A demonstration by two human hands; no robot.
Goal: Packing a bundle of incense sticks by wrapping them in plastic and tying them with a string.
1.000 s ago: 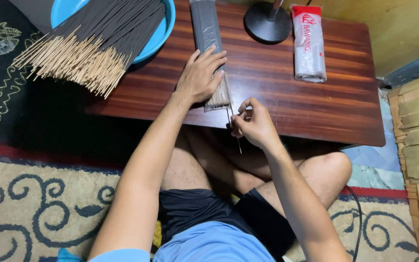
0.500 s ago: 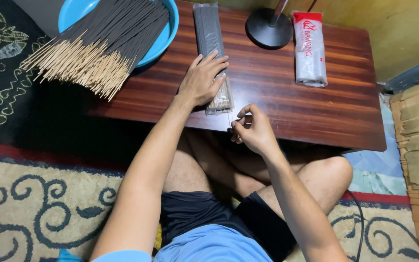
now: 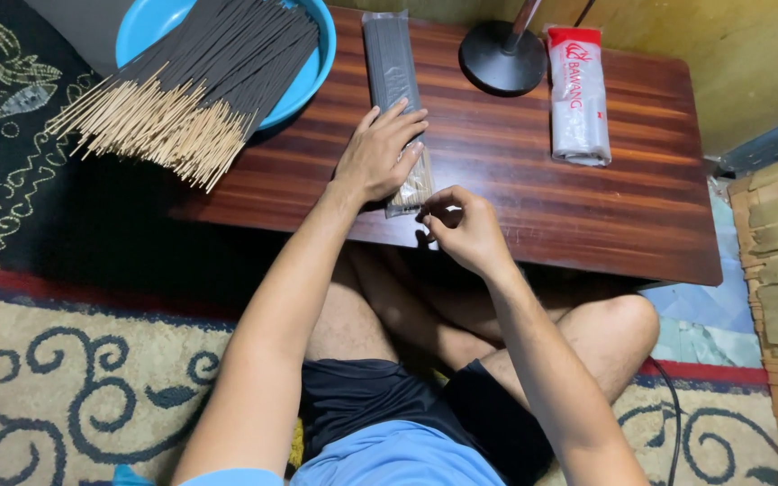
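Packet: long clear plastic packet of dark incense sticks (image 3: 395, 99) on the brown wooden table (image 3: 587, 207), mostly filled.
Left hand (image 3: 376, 155): flat, pressing the packet's open end.
Right hand (image 3: 463, 229): just beside the packet's mouth, fingertips pinched (stick not visible).
Left: many loose sticks (image 3: 186, 94) in the blue basin (image 3: 303, 76), beyond the packet.

Two hands (image 3: 380, 157) — one basin (image 3: 308, 76).

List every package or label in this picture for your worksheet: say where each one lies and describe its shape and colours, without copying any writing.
Clear plastic sleeve of dark incense sticks: long and narrow, mid-table, near end under the left hand.
White plastic packet: oblong, with a red top band, on the table's far right, beside the round black lamp base.
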